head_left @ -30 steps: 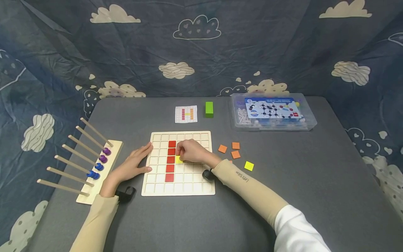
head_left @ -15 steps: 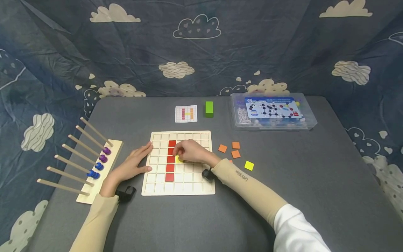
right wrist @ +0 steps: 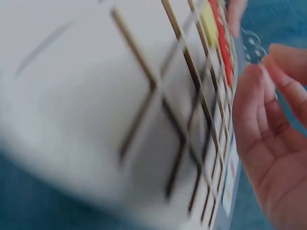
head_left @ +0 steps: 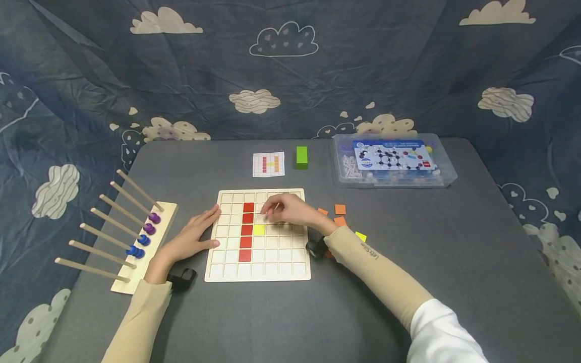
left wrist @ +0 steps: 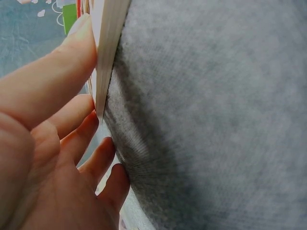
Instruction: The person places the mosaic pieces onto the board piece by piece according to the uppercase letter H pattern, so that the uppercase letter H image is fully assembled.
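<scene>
A pale wooden grid board (head_left: 268, 272) lies on the grey table. One column of its cells holds several red square tiles (head_left: 245, 242). A yellow tile (head_left: 259, 230) sits in a cell right of the middle red one. My left hand (head_left: 190, 237) rests against the board's left edge, thumb and fingertips spread along it, as the left wrist view also shows. My right hand (head_left: 290, 209) is over the board's upper right, its fingers loosely bent with nothing between them. In the right wrist view the fingers (right wrist: 252, 96) stand beside the grid.
Orange tiles (head_left: 340, 209) and another yellow tile (head_left: 360, 236) lie right of the board, partly behind the right arm. Behind the board are a pattern card (head_left: 268, 165), a green block (head_left: 301, 158) and a clear plastic box (head_left: 395, 179). A peg rack (head_left: 168, 214) with beads stands left.
My right hand has lifted away from the yellow tile and moved right and slightly back, so that tile now shows whole. My left hand has stayed in place.
</scene>
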The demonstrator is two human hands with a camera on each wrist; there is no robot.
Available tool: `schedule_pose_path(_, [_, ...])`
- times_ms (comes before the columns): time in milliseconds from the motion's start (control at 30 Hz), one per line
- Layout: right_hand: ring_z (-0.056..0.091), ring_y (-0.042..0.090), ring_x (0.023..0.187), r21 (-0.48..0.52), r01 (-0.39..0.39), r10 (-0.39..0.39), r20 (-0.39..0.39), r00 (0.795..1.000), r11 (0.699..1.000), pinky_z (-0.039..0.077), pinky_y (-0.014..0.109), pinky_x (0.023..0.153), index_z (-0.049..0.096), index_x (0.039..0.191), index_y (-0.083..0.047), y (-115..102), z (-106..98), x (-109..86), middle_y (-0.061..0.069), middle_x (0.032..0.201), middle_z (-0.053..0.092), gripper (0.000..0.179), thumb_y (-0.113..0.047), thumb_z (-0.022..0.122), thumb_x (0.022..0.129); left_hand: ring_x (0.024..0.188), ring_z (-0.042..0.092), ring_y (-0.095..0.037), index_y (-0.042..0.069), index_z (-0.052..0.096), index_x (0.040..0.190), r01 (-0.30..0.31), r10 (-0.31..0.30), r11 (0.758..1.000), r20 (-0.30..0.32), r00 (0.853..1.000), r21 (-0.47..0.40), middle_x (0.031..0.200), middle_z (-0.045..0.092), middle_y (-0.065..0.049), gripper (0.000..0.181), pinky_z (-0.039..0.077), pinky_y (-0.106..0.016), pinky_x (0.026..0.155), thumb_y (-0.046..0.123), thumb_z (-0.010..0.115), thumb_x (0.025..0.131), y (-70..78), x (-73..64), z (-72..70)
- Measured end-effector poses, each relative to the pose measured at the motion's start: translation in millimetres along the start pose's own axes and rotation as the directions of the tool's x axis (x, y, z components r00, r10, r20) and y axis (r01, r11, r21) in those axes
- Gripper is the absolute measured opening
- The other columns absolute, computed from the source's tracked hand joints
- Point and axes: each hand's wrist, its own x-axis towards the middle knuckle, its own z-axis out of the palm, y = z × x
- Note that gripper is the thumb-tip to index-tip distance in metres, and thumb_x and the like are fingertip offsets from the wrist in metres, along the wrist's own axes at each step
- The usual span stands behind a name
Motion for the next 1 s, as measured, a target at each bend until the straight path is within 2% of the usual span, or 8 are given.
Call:
schedule_pose_path(167, [0.060, 0.024, 0.078, 0.089, -0.029, 0.030, -0.018, 0.999, 0.996, 0.049, 0.036, 0.069, 0.065, 0.108, 0.007, 12.9, -36.1, -27.5, 0.016, 0.095, 0.066, 0.022, -0.003, 0.062, 0.088, 0.138, 0.013, -0.046, -0.005, 0.024, 0.148, -0.001, 0.001, 1.000, 0.003, 1.000, -0.004, 0.155, 0.016, -0.023, 0.080, 0.015, -0.064, 0.104, 0.024, 0.069, 0.088, -0.6, -0.5, 0.8])
schedule_pose_path(367, [0.061, 0.034, 0.091, 0.210, -0.135, 0.150, -0.058, 0.987, 0.968, 0.051, 0.041, 0.077, 0.059, 0.117, 0.009, 35.5, -77.0, -74.3, 0.026, 0.107, 0.062, 0.030, -0.007, 0.061, 0.092, 0.138, 0.013, -0.046, -0.005, 0.024, 0.148, -0.003, 0.003, 1.000, 0.005, 1.000, -0.006, 0.155, 0.016, -0.023, 0.080, 0.015, -0.064, 0.104, 0.023, 0.069, 0.088, -0.1, -1.2, 0.6])
schedule_pose_path(533, [0.062, 0.027, 0.092, 0.254, -0.182, 0.217, -0.118, 0.969, 0.950, 0.051, 0.042, 0.083, 0.055, 0.118, 0.012, 54.2, -100.4, -112.0, 0.028, 0.109, 0.060, 0.032, -0.007, 0.060, 0.092, 0.138, 0.014, -0.046, -0.006, 0.025, 0.147, -0.017, 0.017, 1.000, 0.004, 1.000, -0.004, 0.155, 0.016, -0.024, 0.079, 0.016, -0.063, 0.104, 0.022, 0.070, 0.088, 0.7, -2.2, 0.3])
schedule_pose_path(667, [0.063, 0.021, 0.092, 0.254, -0.213, 0.258, -0.157, 0.953, 0.943, 0.051, 0.038, 0.081, 0.054, 0.118, 0.012, 66.3, -110.3, -135.8, 0.026, 0.110, 0.061, 0.032, -0.008, 0.060, 0.093, 0.138, 0.014, -0.046, -0.007, 0.025, 0.147, -0.020, 0.020, 1.000, 0.003, 1.000, -0.005, 0.155, 0.016, -0.025, 0.079, 0.016, -0.063, 0.104, 0.021, 0.070, 0.088, 1.3, -2.5, 0.2])
schedule_pose_path(767, [0.064, 0.021, 0.094, 0.254, -0.224, 0.273, -0.175, 0.946, 0.941, 0.052, 0.037, 0.081, 0.053, 0.119, 0.013, 70.5, -112.4, -148.8, 0.025, 0.110, 0.061, 0.034, -0.008, 0.060, 0.094, 0.138, 0.014, -0.046, -0.007, 0.025, 0.147, -0.019, 0.019, 1.000, 0.002, 1.000, -0.007, 0.155, 0.016, -0.025, 0.079, 0.016, -0.063, 0.104, 0.021, 0.070, 0.088, 1.2, -2.5, 0.2])
schedule_pose_path(1000, [0.063, 0.019, 0.095, 0.256, -0.261, 0.315, -0.198, 0.928, 0.931, 0.052, 0.033, 0.081, 0.054, 0.120, 0.011, 71.8, -107.6, -162.5, 0.025, 0.112, 0.061, 0.035, -0.009, 0.063, 0.092, 0.138, 0.014, -0.046, -0.007, 0.025, 0.147, -0.021, 0.021, 1.000, 0.002, 1.000, -0.004, 0.155, 0.017, -0.025, 0.079, 0.016, -0.063, 0.104, 0.021, 0.070, 0.088, 0.6, -2.6, 0.4])
